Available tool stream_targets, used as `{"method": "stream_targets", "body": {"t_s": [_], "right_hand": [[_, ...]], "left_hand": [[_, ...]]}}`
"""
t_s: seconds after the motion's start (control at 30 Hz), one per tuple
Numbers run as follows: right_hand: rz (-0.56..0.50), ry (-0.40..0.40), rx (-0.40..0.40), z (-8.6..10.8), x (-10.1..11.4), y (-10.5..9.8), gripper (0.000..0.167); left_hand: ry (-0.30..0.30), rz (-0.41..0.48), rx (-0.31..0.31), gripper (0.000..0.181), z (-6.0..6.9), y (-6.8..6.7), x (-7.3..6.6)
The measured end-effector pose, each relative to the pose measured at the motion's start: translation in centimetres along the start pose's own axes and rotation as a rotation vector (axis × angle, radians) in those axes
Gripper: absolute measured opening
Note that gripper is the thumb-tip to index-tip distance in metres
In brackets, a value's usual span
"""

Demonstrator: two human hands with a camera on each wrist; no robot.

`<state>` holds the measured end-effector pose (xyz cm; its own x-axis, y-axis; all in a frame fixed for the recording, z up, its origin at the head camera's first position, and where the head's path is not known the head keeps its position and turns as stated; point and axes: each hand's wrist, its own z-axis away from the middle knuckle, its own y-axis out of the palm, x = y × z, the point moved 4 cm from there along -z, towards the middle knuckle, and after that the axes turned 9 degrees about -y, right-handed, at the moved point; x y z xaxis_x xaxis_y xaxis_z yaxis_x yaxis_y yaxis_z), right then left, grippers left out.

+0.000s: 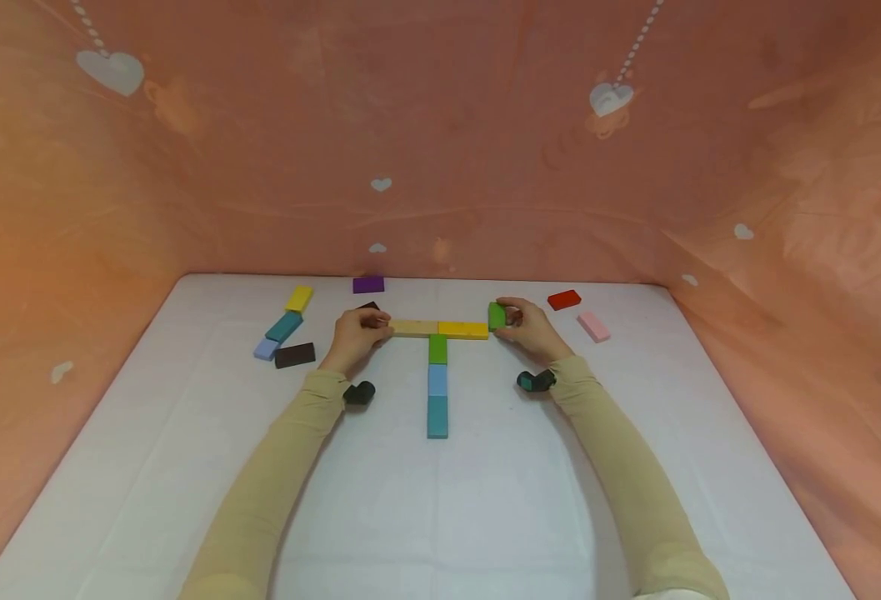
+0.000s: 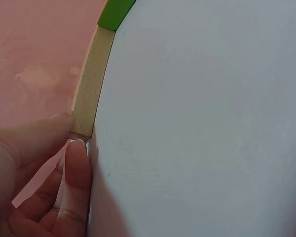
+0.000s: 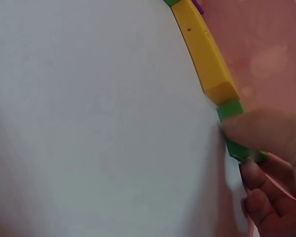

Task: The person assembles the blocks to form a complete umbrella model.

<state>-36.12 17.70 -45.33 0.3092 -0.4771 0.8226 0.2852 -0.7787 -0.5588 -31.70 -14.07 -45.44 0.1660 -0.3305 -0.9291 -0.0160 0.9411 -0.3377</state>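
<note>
Near the middle of the table, a plain wooden block (image 1: 413, 328) and a yellow-orange block (image 1: 463, 331) lie end to end. Below their joint runs a column of a green block (image 1: 437, 349), a light blue block (image 1: 437, 380) and a teal block (image 1: 437, 417). My left hand (image 1: 355, 340) pinches the wooden block's left end, one digit on each side in the left wrist view. With thumb and fingers my right hand (image 1: 532, 329) grips another green block (image 1: 496, 317) at the yellow-orange block's right end. Part of that green block is hidden behind the thumb in the right wrist view.
Left of the hands lie a yellow block (image 1: 299, 298), a teal block (image 1: 285, 326), a light blue block (image 1: 266, 349) and a dark block (image 1: 295, 356). Another dark block (image 1: 368, 306) shows behind the left hand. Purple (image 1: 368, 285), red (image 1: 563, 300) and pink blocks (image 1: 593, 327) lie farther out.
</note>
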Motion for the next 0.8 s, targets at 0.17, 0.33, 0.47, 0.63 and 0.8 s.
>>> {"method": "stream_targets", "body": {"t_s": [0.17,0.33,0.47,0.63,0.8], "right_hand": [[-0.002,0.005,0.025,0.07,0.42,0.06,0.062],[0.028,0.009,0.04,0.07,0.65,0.13,0.06],[0.038,0.013,0.048,-0.04,0.57,0.2,0.06],[0.038,0.019,0.054,-0.15,0.5,0.2,0.061],[0.027,0.015,0.057,-0.22,0.44,0.16,0.062]], "left_hand": [[0.002,-0.011,-0.003,0.021,-0.04,-0.08,-0.13],[-0.011,-0.013,-0.003,0.021,-0.06,-0.03,-0.06],[-0.014,-0.011,-0.01,0.02,-0.07,-0.01,-0.04],[-0.012,-0.009,-0.012,0.021,-0.01,-0.07,-0.11],[-0.02,0.009,-0.007,0.022,0.06,-0.06,-0.1]]}}
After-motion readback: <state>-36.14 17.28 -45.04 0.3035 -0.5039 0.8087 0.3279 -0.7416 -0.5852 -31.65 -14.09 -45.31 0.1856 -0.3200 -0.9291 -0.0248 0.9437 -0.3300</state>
